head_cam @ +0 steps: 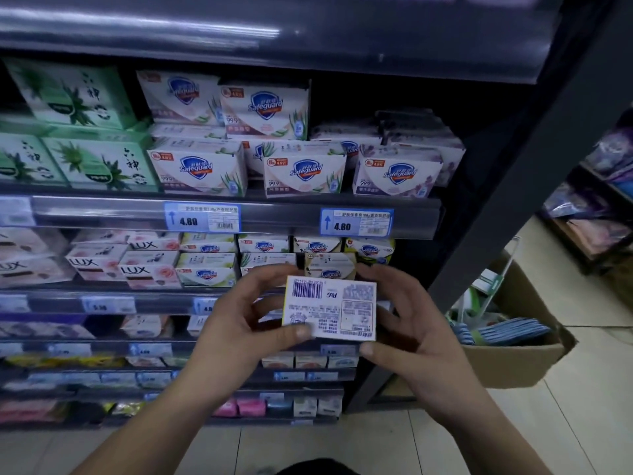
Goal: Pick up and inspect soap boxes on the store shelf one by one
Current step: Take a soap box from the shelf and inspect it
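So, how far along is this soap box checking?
Nothing shows which boxes are already checked. In hand: one soap box, barcode side showing, held between left hand and right hand. To do: rows of Safeguard boxes and LUX boxes sit on the shelves.

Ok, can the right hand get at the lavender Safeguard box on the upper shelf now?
Probably not yet: the right hand grips the held soap box with the left hand. Nothing blocks the lavender Safeguard box.
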Tool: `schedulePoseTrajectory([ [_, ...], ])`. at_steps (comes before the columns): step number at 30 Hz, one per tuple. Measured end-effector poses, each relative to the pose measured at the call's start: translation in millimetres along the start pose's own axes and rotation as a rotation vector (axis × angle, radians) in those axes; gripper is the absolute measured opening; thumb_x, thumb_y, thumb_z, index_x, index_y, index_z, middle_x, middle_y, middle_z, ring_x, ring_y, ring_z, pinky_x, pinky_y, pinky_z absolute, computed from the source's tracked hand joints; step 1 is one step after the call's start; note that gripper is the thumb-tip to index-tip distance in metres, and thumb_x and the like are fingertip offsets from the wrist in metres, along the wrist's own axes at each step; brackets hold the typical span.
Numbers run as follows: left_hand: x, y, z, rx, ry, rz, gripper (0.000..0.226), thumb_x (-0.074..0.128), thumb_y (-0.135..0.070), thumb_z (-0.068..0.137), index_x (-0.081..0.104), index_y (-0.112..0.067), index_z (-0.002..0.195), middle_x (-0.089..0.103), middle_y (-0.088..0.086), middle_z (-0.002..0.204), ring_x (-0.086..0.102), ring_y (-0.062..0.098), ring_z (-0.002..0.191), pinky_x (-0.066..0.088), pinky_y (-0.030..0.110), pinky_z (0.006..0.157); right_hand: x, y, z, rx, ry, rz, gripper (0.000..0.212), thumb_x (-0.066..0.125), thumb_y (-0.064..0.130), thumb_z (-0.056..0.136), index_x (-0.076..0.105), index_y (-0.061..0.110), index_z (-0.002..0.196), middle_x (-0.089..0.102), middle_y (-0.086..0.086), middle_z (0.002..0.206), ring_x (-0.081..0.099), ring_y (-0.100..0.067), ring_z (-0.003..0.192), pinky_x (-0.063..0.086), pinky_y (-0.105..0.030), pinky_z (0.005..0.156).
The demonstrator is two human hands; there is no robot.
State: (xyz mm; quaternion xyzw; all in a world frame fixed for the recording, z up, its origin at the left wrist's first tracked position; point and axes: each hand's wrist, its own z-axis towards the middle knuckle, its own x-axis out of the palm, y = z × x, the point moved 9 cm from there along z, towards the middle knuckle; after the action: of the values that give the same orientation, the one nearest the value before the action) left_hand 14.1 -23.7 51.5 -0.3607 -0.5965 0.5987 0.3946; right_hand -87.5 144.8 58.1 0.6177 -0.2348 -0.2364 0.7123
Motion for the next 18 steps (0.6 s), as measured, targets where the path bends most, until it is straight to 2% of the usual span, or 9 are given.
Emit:
schedulePoseTrajectory([
  [3,6,-8,-1,0.04,0.048,0.015,0.066,0.082,-0.009,0.068,0.064,-0.029,0.128,0.075,0.003,0.116,0.072,0.021,0.107,0.062,0.035,0.084,-8,-7,0,0.063,-0.073,0.054,0.052,0.068,-0.004,0.088,0.058,0.019,0.134,0.065,0.001,0.137,0.067,-0.025,0.119,0.059,-0.036,0.09],
  [5,8,-16,0,0.11,0.043,0.059,0.066,0.084,-0.009,0.067,0.067,-0.032,0.126,0.071,0.003,0.116,0.071,0.022,0.101,0.061,0.033,0.085,-10,-25,1,0.201,-0.18,0.282,0.038,0.062,0.016,0.092,0.063,0.015,0.13,0.072,-0.009,0.125,0.073,-0.031,0.106,0.062,-0.036,0.081],
  [7,5,-23,5,0.175,-0.034,0.153,0.054,0.088,-0.014,0.065,0.074,-0.034,0.113,0.07,-0.004,0.107,0.07,0.017,0.09,0.061,0.027,0.081,-6,-47,1,0.373,-0.245,0.442,0.049,0.054,0.036,0.088,0.063,0.006,0.125,0.076,-0.021,0.107,0.077,-0.036,0.083,0.063,-0.034,0.065],
  [9,6,-26,9,0.213,-0.072,0.239,0.046,0.093,-0.019,0.064,0.076,-0.033,0.104,0.067,-0.011,0.093,0.066,0.014,0.082,0.058,0.023,0.075,2,-57,2,0.488,-0.235,0.444,0.058,0.046,0.047,0.087,0.062,0.003,0.121,0.078,-0.022,0.093,0.075,-0.031,0.066,0.06,-0.03,0.053],
  [12,7,-28,14,0.247,-0.079,0.291,0.043,0.086,-0.032,0.066,0.075,-0.034,0.107,0.066,-0.01,0.094,0.067,0.015,0.084,0.057,0.023,0.076,6,-61,4,0.546,-0.215,0.423,0.056,0.036,0.051,0.097,0.065,0.007,0.116,0.077,-0.017,0.084,0.071,-0.023,0.056,0.058,-0.027,0.049],
  [13,6,-26,16,0.244,-0.064,0.291,0.043,0.082,-0.035,0.067,0.074,-0.035,0.109,0.068,-0.009,0.098,0.068,0.015,0.088,0.057,0.024,0.078,5,-61,5,0.541,-0.213,0.408,0.059,0.038,0.056,0.094,0.066,0.008,0.115,0.077,-0.015,0.084,0.07,-0.022,0.056,0.058,-0.027,0.05],
  [15,3,-16,22,0.194,-0.044,0.289,0.041,0.079,-0.033,0.071,0.072,-0.034,0.112,0.071,-0.004,0.103,0.069,0.016,0.094,0.057,0.025,0.082,-4,-56,8,0.471,-0.222,0.385,0.066,0.055,0.063,0.083,0.067,0.009,0.117,0.076,-0.012,0.084,0.068,-0.02,0.061,0.058,-0.029,0.055],
  [16,2,-7,26,0.144,-0.03,0.252,0.037,0.08,-0.024,0.075,0.072,-0.03,0.111,0.073,-0.004,0.1,0.07,0.014,0.094,0.057,0.024,0.081,-10,-48,9,0.399,-0.229,0.326,0.064,0.069,0.059,0.08,0.068,0.009,0.118,0.076,-0.009,0.085,0.068,-0.019,0.065,0.058,-0.03,0.057],
  [18,6,13,30,0.033,0.007,0.13,0.028,0.076,0.001,0.083,0.068,-0.017,0.103,0.075,-0.008,0.083,0.07,0.006,0.085,0.055,0.017,0.074,-23,-27,10,0.23,-0.242,0.111,0.045,0.085,0.033,0.077,0.071,0.012,0.113,0.079,-0.004,0.091,0.071,-0.013,0.075,0.057,-0.026,0.061],
])
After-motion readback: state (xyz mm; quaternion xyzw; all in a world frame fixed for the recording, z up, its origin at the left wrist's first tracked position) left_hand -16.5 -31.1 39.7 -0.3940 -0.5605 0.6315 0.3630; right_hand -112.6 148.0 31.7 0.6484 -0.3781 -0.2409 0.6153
